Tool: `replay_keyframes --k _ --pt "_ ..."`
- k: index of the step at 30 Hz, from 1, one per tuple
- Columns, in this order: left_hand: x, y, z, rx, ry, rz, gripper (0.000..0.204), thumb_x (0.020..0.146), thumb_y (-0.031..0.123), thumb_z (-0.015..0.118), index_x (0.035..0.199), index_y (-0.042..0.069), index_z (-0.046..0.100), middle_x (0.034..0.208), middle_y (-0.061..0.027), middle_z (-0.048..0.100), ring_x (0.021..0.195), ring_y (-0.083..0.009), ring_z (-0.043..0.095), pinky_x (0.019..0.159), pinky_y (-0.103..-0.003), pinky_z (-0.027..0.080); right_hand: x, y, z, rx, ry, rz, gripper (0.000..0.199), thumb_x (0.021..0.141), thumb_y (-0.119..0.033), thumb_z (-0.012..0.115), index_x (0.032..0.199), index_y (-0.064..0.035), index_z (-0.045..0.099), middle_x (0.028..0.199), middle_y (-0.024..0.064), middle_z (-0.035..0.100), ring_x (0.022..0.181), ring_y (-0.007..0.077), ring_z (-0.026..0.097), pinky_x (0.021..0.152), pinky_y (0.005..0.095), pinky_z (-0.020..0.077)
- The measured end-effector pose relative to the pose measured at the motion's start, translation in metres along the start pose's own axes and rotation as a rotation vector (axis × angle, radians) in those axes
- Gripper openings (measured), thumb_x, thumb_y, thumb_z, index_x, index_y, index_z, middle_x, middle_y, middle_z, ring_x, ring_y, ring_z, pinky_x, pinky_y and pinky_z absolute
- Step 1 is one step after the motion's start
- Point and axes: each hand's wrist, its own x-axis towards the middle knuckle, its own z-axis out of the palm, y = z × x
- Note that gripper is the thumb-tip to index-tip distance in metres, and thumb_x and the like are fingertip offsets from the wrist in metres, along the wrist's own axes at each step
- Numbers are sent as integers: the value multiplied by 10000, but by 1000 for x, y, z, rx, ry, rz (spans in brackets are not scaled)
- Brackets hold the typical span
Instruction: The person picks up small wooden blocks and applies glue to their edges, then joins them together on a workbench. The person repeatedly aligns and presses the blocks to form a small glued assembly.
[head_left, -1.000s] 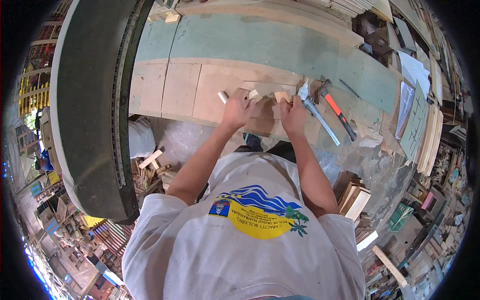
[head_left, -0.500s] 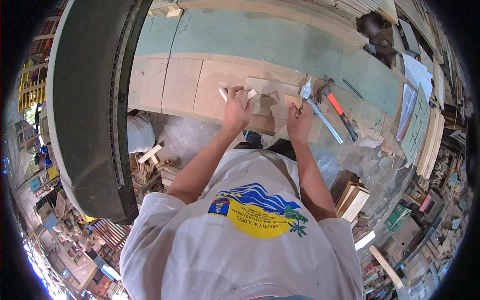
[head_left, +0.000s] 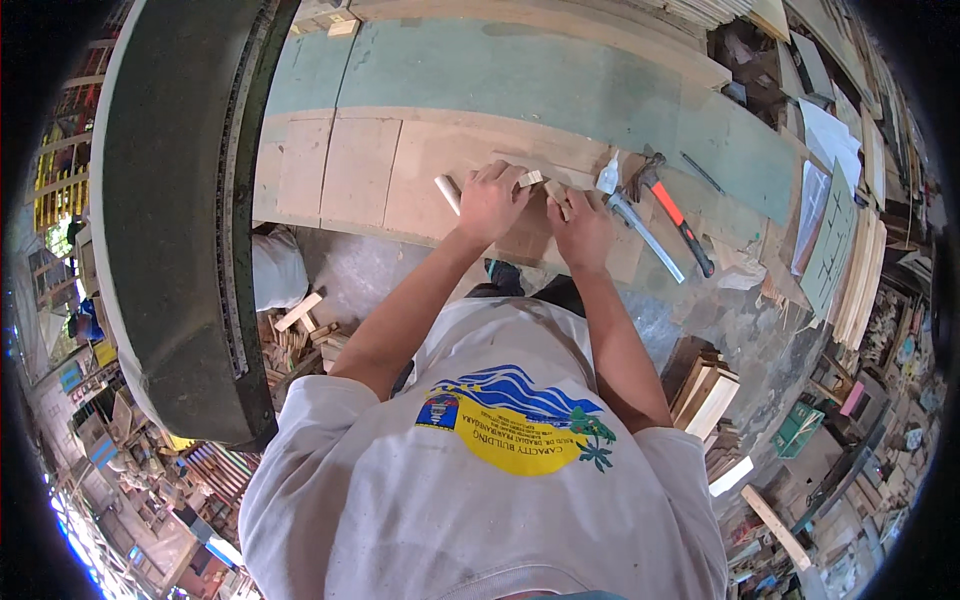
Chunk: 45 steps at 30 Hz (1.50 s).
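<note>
We grip pale wooden block (head_left: 530,178) in left hand (head_left: 492,203), fingers curled round it; right hand (head_left: 581,230) pinches small wooden piece (head_left: 556,192) just beside, both above workbench (head_left: 430,152). Claw hammer (head_left: 672,212) lies to right.

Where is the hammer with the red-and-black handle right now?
In the head view, the hammer lies on the workbench, right of the right hand, with a long grey bar just to its left.

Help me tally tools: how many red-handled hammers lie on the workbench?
1: the red-and-black-handled hammer, on the green-and-tan workbench, right of the right hand.
</note>
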Motion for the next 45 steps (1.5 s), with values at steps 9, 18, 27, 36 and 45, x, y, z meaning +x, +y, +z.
replay_keyframes --k 9,18,27,36,45 --pt "-1 -1 5 -104 -5 18 233 866 200 762 1067 88 727 959 -92 692 917 -298 706 835 -445 541 3 1 4 31 9 15 250 878 -260 814 1009 -61 737 888 140 702 809 387 696 710 491 558" --pt "1 0 3 -219 -56 36 271 870 173 752 1121 74 721 975 -114 680 854 -322 710 781 -456 582 3 5 11 22 5 12 272 861 -276 838 978 -60 722 864 135 700 800 371 703 695 476 561" --pt "14 1 -23 -282 -280 62 423 942 250 676 1304 31 682 1105 -193 694 954 -392 707 829 -474 583 9 5 4 78 -93 29 298 883 -277 824 1060 -60 720 915 133 719 823 349 724 680 458 567" --pt "10 1 -15 -349 -302 -27 562 967 420 698 1354 13 662 1014 -192 684 904 -361 696 821 -461 556 47 33 -6 102 -367 -70 310 916 -246 777 1149 -56 704 1003 156 729 913 387 722 784 488 569" --pt "5 3 -6 -369 -222 -16 634 952 534 717 1293 1 676 923 -186 670 828 -350 666 769 -443 537 53 38 -8 114 -449 -87 358 943 -295 740 1236 -96 691 1069 181 721 971 417 715 836 518 568"
